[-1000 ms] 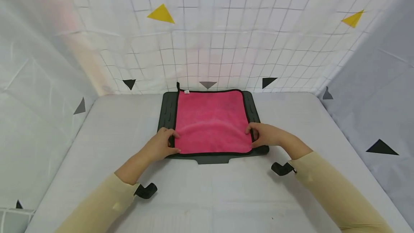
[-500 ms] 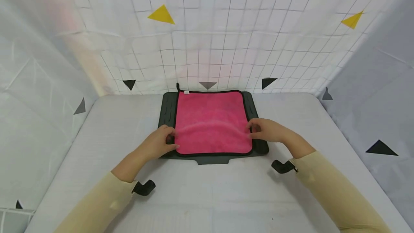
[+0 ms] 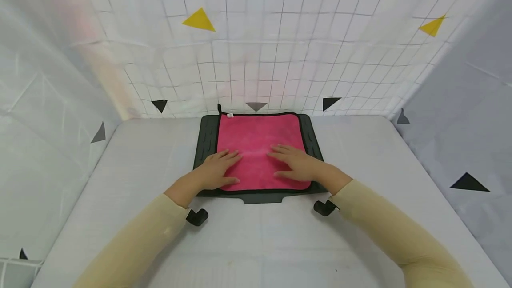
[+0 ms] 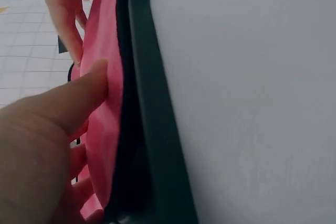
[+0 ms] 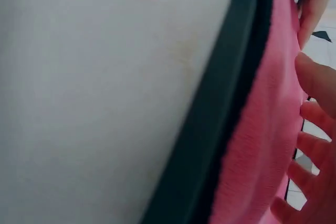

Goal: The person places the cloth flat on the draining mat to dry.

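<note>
A pink cloth with black edging, a small white tag and a black loop at its far left corner lies spread over a dark green-grey tray. My left hand rests on the cloth's near left part with spread, straight fingers. Toward the near right part, my right hand touches the cloth, its fingers also stretched out. A slight raised crease runs across the cloth between the hands. In the left wrist view, the thumb lies against the pink cloth close to its black edge.
The tray stands on a white-covered table, near its far edge. A white gridded curtain with yellow and dark triangles hangs behind. Pale sheets stand at the left and right. A black wrist camera sticks out from the left sleeve.
Both hands have let go of the cloth's left and right edges. They have moved inward onto the cloth and their fingers have straightened. The tray has not moved.
</note>
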Demonstrator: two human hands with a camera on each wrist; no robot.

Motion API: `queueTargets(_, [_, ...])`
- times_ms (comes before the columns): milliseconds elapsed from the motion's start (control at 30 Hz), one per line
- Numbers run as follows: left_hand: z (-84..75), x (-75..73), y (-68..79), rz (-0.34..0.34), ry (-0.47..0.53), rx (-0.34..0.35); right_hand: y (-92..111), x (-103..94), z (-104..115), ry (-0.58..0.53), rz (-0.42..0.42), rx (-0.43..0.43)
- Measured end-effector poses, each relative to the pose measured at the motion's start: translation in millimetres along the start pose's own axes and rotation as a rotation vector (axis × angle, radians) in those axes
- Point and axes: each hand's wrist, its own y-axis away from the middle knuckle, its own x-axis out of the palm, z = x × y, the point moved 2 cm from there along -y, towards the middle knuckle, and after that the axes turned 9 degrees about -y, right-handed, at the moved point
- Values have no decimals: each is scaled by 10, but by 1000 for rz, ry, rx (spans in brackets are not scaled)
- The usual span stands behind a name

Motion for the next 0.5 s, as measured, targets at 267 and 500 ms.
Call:
queueTargets(267, [33, 34, 0, 81, -83, -4, 56, 80, -89, 115, 96, 57])
queueTargets(500, [70, 19, 99, 125, -96, 0, 190, 81, -174, 125, 143, 90])
